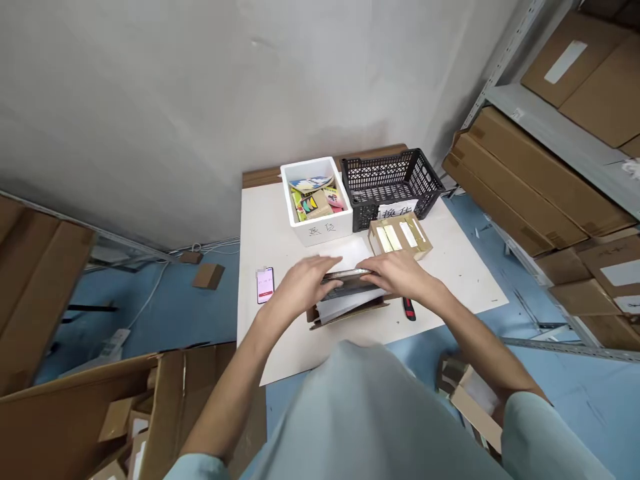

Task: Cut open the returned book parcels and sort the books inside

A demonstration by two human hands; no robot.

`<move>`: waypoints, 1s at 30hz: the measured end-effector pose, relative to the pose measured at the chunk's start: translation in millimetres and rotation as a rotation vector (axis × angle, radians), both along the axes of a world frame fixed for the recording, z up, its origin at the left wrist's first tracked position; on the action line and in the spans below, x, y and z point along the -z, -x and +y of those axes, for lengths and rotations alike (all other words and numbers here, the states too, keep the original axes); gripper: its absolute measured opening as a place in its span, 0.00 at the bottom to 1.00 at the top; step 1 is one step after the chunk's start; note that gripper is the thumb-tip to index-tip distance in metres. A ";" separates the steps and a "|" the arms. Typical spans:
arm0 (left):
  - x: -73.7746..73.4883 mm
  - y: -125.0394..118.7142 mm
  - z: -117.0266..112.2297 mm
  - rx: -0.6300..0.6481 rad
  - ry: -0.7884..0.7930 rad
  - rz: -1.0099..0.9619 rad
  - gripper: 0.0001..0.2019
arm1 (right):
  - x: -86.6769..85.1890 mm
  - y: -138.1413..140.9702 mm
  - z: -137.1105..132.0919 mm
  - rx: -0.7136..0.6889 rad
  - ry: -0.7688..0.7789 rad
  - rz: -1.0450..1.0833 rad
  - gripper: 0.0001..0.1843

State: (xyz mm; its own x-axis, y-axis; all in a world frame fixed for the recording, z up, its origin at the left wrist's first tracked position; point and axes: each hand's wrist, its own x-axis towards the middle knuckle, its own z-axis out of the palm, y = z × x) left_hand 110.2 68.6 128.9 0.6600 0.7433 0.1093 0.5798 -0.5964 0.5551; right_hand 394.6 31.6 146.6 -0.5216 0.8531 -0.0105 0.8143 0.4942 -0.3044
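My left hand (303, 282) and my right hand (397, 270) meet over a small open cardboard box (350, 312) in the middle of a white table (280, 230). Both hands grip the ends of a flat dark item (350, 283) with a shiny edge, held just above the box. White paper (345, 303) shows inside the box under it. The fingers of both hands curl round the item's ends.
A phone (265, 285) with a lit screen lies left of my hands. A red-and-black cutter (409, 309) lies to the right. Behind stand a white foam box (320, 230) of colourful packets, a black plastic crate (393, 177) and a small brown carton (400, 237). Cardboard boxes (530, 177) fill shelves at right.
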 end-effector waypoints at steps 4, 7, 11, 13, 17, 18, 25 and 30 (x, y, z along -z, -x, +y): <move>10.9 -14.4 0.7 -0.086 0.277 -0.085 0.17 | -5.6 -13.1 20.7 -0.097 -0.178 0.028 0.08; 17.4 -12.7 -8.1 -0.273 0.351 -0.323 0.21 | 4.3 -30.1 30.7 0.035 -0.338 0.324 0.26; 19.4 -7.3 -23.1 -0.500 0.441 -0.591 0.28 | 37.0 -43.2 37.7 0.287 -0.192 0.810 0.52; 19.2 -8.3 -28.9 -0.579 0.515 -0.708 0.30 | 53.3 -41.4 38.4 0.317 0.015 1.019 0.59; 17.5 -18.6 -35.3 -0.639 0.631 -0.881 0.31 | 66.3 -34.3 35.7 0.347 0.220 1.197 0.56; 16.8 -22.2 -36.2 -0.641 0.633 -0.897 0.31 | 65.4 -33.9 34.9 0.364 0.199 1.202 0.54; 7.8 -57.1 -32.2 -0.653 0.540 -0.936 0.30 | 51.8 -23.8 28.3 0.446 -0.207 1.086 0.27; 9.6 -93.9 -26.6 -0.632 0.327 -0.889 0.27 | 42.8 14.3 16.3 0.367 -0.088 1.079 0.35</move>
